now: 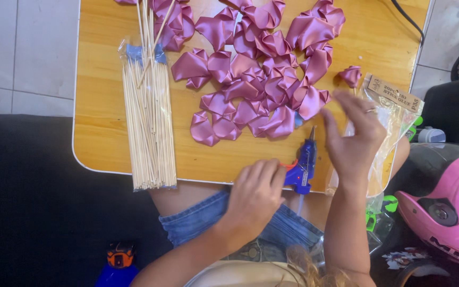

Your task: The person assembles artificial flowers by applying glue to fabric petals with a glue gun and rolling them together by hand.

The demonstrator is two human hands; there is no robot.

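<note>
Glue gun (303, 166) handle hidden under left hand (254, 197); helmet (447, 204) cut off.

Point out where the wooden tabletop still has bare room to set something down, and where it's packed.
Bare wood lies left of the skewer bundle along the table edge, in a strip between skewers and pink ribbon petals, and at the far right corner beyond the petals. The near right edge is crowded: blue glue gun, left hand, right hand, plastic bag.

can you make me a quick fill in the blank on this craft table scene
1. The left hand rests on a glue gun coloured ____.
2. The folded ribbon petals are ____ in colour.
3. The wooden skewers lie in a clear ____.
4. Beside the right hand, a small ribbon ____ stands.

Missing words: blue; pink; bag; rose
</note>
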